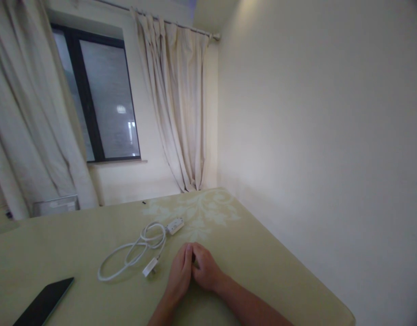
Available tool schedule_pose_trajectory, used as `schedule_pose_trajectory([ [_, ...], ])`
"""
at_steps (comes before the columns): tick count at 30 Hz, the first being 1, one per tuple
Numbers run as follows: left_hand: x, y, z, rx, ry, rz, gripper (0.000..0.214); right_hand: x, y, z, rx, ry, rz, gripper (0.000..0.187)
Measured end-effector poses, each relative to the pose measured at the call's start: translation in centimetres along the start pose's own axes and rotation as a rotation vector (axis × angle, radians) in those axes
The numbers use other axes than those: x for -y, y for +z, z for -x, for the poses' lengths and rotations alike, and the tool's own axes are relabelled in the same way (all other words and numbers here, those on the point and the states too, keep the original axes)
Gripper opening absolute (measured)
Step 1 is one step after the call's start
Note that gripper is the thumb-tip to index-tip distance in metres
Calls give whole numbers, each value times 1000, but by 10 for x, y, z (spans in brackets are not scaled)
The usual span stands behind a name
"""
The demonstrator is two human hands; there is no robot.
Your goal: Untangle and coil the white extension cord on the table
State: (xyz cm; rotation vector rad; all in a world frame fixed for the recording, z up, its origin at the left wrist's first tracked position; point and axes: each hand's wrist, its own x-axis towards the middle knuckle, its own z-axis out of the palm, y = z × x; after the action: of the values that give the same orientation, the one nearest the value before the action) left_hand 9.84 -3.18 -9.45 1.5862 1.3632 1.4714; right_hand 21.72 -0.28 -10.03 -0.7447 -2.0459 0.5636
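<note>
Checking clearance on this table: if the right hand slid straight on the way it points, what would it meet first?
The left hand; the right hand touches it at the fingertips. Beyond, probably the white cable.

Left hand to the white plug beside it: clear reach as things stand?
Likely yes. The left hand rests on the table close to the white plug, with nothing lying between them.

The bench (263, 253) lay open right of the right hand (206, 271), up to the wall (331, 136). Just left of the left hand (180, 274), a looped white cable (133, 253) with its plug (150, 268) blocked passage; a dark tablet (43, 305) occupied the near-left corner.
</note>
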Motion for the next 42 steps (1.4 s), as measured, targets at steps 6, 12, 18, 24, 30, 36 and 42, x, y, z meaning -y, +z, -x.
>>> schedule_pose_trajectory([
  [6, -3, 0, 1, 0, -18, 0, 58, 6, -2, 1, -33, 16, -10, 13],
  [12, -6, -2, 6, -14, -53, -30, 60, 12, -5, 3, -28, 16, 21, 11],
  [18, 0, -18, -3, -91, 23, -301, 42, 17, -12, 3, -14, 55, -19, 23],
  [24, 6, -72, -44, -117, 95, -1153, 44, 7, -17, 2, -22, 150, -19, 19],
  [30, 16, -106, -71, 196, -159, -1198, 27, 4, -18, 1, -10, 200, -68, 16],
  [36, -5, -120, -88, 243, -65, -1098, 20, 4, -15, 2, -64, 239, -135, 17],
  [42, -53, -116, -97, 90, 133, -869, 24, 11, -14, -77, -340, 484, -629, 84],
])
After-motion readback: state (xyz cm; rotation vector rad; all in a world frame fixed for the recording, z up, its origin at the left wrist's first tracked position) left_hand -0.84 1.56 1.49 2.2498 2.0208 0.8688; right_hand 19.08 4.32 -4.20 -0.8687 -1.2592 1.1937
